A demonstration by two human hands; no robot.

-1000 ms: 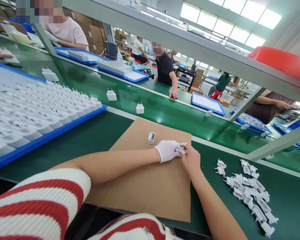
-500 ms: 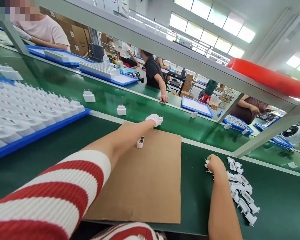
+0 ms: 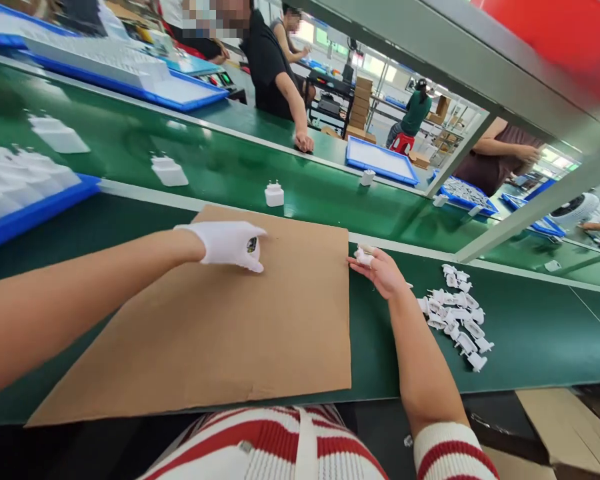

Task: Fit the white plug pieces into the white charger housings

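Note:
My left hand, in a white glove, is over the upper part of a brown cardboard sheet. Its fingers are wrapped round a white charger housing, whose open end shows dark parts inside. Just past the sheet's right edge, my bare right hand is closed on a white plug cover; the fingers partly hide it. A loose pile of white plug covers lies to the right of that hand. Beyond the sheet, a white charger stands on the green belt, pins up.
More chargers stand along the belt. At left is a blue tray of chargers. A metal frame rises at right, its beam crossing overhead. Co-workers sit across the belt, one resting a hand on the far edge.
My left hand has come back from the belt and taken the charger housing off the cardboard. My right hand has moved left from the pile, carrying a plug cover. The view has turned.

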